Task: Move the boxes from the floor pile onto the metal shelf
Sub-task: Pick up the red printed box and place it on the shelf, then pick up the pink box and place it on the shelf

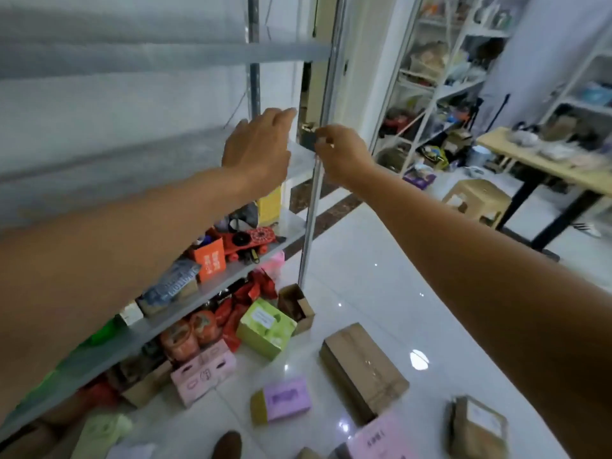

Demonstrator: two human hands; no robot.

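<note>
**Both grips up at the shelf, boxes on the floor below**

The left grip (258, 150) reaches over the front edge of a middle board of the metal shelf (198, 157), fingers straight and loose, holding nothing; whether the palm touches the board cannot be told. Just right of it, the right grip (341, 150) is curled at the shelf's front post (313, 207), thumb and fingers pinching a small dark item (308, 140) that is too blurred to name.

The boxes lie spread on the white tiled floor (364, 260) beneath the arms. A long brown carton (362, 369) lies flat in the middle, and a green box (265, 327) sits left of it. A small open brown box (296, 306) stands at the foot of the post. Nearer are a purple box (286, 399) and, to its left by the shelf's bottom level, a pink box (203, 376). A brown parcel (477, 429) lies near right.

On the board below the grips stand an orange box (210, 258) and a yellow box (270, 207). Far right are a wooden worktop (546, 160) and a tan stool (477, 200).
</note>
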